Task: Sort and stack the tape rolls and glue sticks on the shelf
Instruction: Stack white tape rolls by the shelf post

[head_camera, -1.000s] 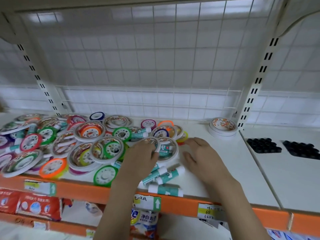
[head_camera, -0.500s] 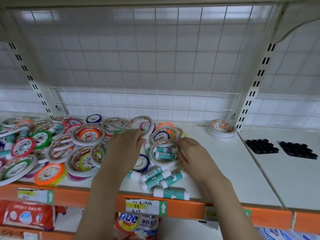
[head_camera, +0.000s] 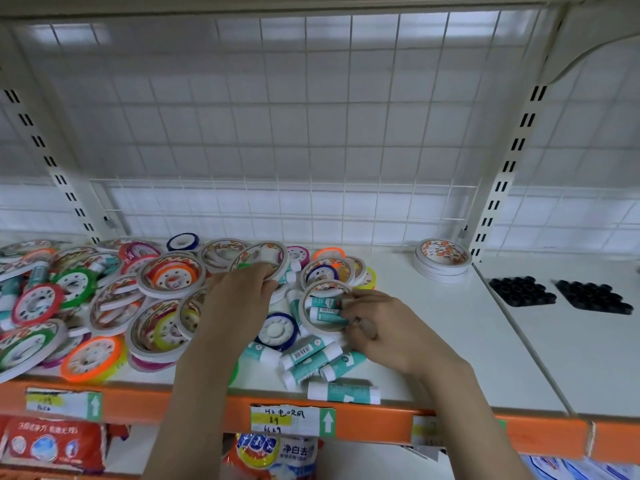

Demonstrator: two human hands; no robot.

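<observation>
Left hand (head_camera: 242, 289) grips a white tape roll (head_camera: 260, 258), tilted up above the heap of rolls (head_camera: 104, 306) — right hand (head_camera: 377, 323) pinches another roll (head_camera: 323, 308) ringed around glue sticks (head_camera: 320, 358). Stacked rolls (head_camera: 442, 259) wait far right, black caps (head_camera: 523, 292) beyond.

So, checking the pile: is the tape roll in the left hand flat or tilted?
Tilted: the left hand holds the white tape roll raised on edge above the pile.
</observation>
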